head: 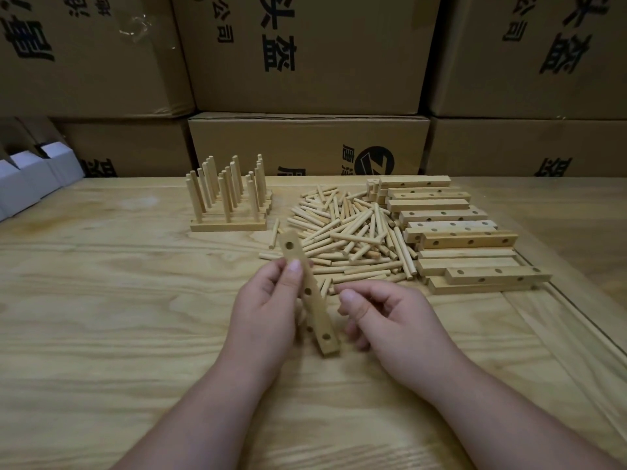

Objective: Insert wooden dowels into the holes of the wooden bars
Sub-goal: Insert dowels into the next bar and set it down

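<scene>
Several finished bars (228,212), each bristling with upright dowels, are standing together at the far left of the wooden table (101,300), so part of the job is looking done (I am counting roughly four or five assemblies, though they are overlapping and hard to separate). Much is waiting: a large heap of loose dowels (353,239) is lying in the middle of the table, and just to its right a stack of empty drilled bars (454,232) is sitting with its holes unfilled. The left hand (268,313) is gripping one bar (310,296) between thumb and curled fingers, holding it tilted above the table with its far end pointing toward the heap; the holes showing along its face are all looking empty. The right hand (380,317) is hovering just beside that bar, its fingers loosely curled with thumb and forefinger drawn close, and I cannot tell whether it is pinching a dowel, since none is showing. Judging by this, the person is starting a fresh bar, with most of the stack remaining. Cardboard boxes (305,144) are stacked behind the table.
</scene>
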Demonstrator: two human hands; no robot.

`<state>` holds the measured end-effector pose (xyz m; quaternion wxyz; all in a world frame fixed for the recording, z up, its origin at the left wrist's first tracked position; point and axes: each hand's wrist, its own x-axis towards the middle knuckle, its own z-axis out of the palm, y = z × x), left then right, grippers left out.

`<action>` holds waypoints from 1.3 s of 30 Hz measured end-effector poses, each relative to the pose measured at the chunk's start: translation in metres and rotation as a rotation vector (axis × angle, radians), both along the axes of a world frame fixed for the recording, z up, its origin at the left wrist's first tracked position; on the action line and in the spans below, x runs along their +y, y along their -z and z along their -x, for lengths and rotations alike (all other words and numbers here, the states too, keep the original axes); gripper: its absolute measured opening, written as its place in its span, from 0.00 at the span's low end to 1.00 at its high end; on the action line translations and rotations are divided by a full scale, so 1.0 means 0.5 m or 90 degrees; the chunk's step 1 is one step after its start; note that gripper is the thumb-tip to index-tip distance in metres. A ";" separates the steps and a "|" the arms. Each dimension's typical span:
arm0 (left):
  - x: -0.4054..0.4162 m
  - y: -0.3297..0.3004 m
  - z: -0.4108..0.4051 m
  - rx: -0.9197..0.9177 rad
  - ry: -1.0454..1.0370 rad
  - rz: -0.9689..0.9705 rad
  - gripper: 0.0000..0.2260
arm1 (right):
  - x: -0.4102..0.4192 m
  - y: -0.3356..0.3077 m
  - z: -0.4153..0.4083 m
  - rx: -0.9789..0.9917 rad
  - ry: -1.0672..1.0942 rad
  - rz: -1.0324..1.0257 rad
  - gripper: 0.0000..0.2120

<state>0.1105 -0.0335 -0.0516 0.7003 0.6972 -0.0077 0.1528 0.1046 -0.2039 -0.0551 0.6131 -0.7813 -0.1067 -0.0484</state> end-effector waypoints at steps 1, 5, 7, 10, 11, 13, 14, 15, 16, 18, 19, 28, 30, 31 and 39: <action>0.002 -0.003 -0.001 0.026 -0.021 0.074 0.13 | -0.006 0.001 -0.002 -0.055 0.025 0.087 0.08; 0.013 -0.010 -0.007 0.071 -0.050 0.242 0.18 | -0.014 -0.003 -0.014 -0.118 -0.047 0.389 0.23; 0.015 -0.007 -0.013 0.077 -0.017 0.306 0.18 | -0.011 -0.002 -0.016 -0.114 -0.102 0.486 0.32; 0.009 -0.009 -0.018 0.115 0.066 0.414 0.16 | -0.005 0.003 -0.015 -0.130 -0.155 0.552 0.39; 0.009 -0.010 -0.019 0.128 0.083 0.439 0.15 | -0.005 0.005 -0.016 -0.139 -0.153 0.553 0.39; 0.012 -0.012 -0.023 0.157 0.101 0.487 0.13 | -0.008 0.007 -0.019 -0.155 -0.138 0.543 0.34; 0.016 -0.013 -0.025 0.174 0.109 0.506 0.13 | -0.009 0.010 -0.020 -0.163 -0.136 0.544 0.32; 0.019 -0.014 -0.027 0.190 0.114 0.519 0.12 | -0.009 0.011 -0.020 -0.167 -0.136 0.549 0.30; 0.022 -0.015 -0.029 0.204 0.119 0.530 0.12 | -0.010 0.013 -0.020 -0.170 -0.135 0.554 0.28; 0.024 -0.013 -0.032 0.225 0.136 0.550 0.11 | -0.009 0.014 -0.019 -0.170 -0.133 0.560 0.26; 0.023 -0.012 -0.033 0.233 0.144 0.553 0.11 | -0.008 0.014 -0.018 -0.171 -0.137 0.565 0.26; 0.016 -0.009 -0.036 0.256 0.113 0.531 0.12 | -0.005 0.009 -0.015 -0.228 -0.134 0.548 0.19; 0.017 -0.009 -0.036 0.254 0.101 0.529 0.10 | -0.006 0.008 -0.014 -0.236 -0.129 0.550 0.17; 0.017 -0.009 -0.036 0.252 0.103 0.525 0.10 | -0.007 0.008 -0.014 -0.240 -0.123 0.556 0.16; 0.019 -0.013 -0.032 0.247 0.157 0.533 0.16 | -0.010 0.004 -0.013 -0.232 -0.086 0.552 0.04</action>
